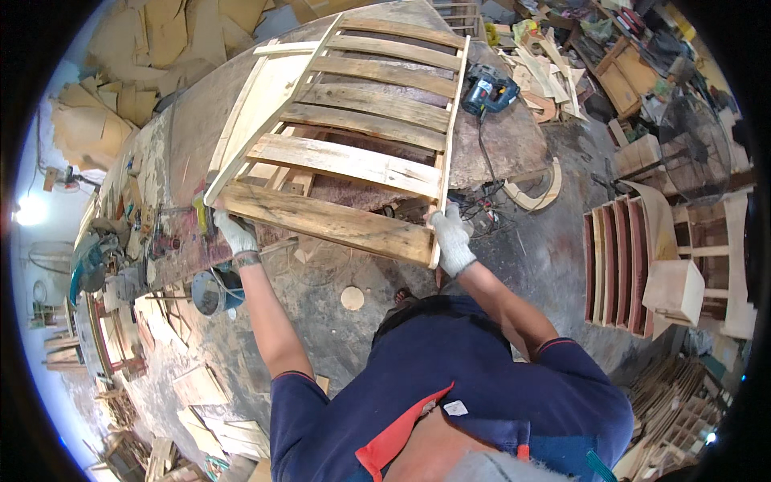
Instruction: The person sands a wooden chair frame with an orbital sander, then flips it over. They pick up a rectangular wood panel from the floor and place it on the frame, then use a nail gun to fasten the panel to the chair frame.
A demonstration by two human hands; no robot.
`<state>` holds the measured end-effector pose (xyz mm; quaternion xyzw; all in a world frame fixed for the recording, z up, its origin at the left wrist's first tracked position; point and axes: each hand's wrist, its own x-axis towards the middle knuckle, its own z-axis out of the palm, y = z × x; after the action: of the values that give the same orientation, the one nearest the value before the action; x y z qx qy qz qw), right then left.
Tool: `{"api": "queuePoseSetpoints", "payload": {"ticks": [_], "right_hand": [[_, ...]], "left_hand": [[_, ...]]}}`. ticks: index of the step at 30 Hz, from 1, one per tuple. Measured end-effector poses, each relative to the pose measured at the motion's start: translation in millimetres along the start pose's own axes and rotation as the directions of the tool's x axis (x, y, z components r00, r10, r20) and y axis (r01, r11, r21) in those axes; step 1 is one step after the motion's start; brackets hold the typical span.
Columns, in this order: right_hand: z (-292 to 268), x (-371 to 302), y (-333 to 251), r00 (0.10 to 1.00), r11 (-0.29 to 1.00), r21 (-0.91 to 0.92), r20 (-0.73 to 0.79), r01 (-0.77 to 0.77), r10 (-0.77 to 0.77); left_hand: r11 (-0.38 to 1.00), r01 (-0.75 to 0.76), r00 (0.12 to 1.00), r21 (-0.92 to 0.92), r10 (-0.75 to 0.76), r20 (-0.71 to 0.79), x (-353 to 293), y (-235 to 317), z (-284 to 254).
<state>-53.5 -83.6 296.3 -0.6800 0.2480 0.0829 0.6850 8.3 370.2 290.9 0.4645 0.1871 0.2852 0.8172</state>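
Observation:
A slatted wooden frame with two side rails and several crosswise slats rests partly over the workbench, its near end sticking out past the bench edge. My left hand, in a white glove, grips the near left corner of this frame. At the near right corner my right hand, gloved too, is closed round the side rail. The fingers of both hands are partly hidden behind the wood. Beneath the frame, on the left, a paler wooden piece shows.
A blue and black power tool lies on the workbench, its cord hanging down. A curved wooden piece is to the right. Slatted wooden furniture stands at the right, with a fan behind. A bucket stands at left.

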Motion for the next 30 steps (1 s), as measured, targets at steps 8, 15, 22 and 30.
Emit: {"api": "queuePoseSetpoints", "payload": {"ticks": [8, 15, 22, 30], "right_hand": [[-105, -77, -80, 0.247, 0.887, 0.104, 0.94, 0.45, -0.236], [-110, -39, -56, -0.049, 0.633, -0.172, 0.948, 0.754, 0.315], [-93, -20, -70, -0.573, 0.863, 0.173, 0.805, 0.474, 0.153], [-27, -61, -29, -0.548, 0.73, 0.108, 0.737, 0.675, 0.397]], "left_hand": [[0.913, 0.367, 0.834, 0.181, -0.236, -0.498, -225, -188, -149], [-0.044, 0.633, 0.666, 0.773, -0.477, -0.573, -485, -270, -209], [-0.008, 0.733, 0.617, 0.68, -0.413, -0.67, -544, -248, -178], [0.227, 0.816, 0.578, 0.532, -0.275, -0.769, -609, -296, -225]]}}
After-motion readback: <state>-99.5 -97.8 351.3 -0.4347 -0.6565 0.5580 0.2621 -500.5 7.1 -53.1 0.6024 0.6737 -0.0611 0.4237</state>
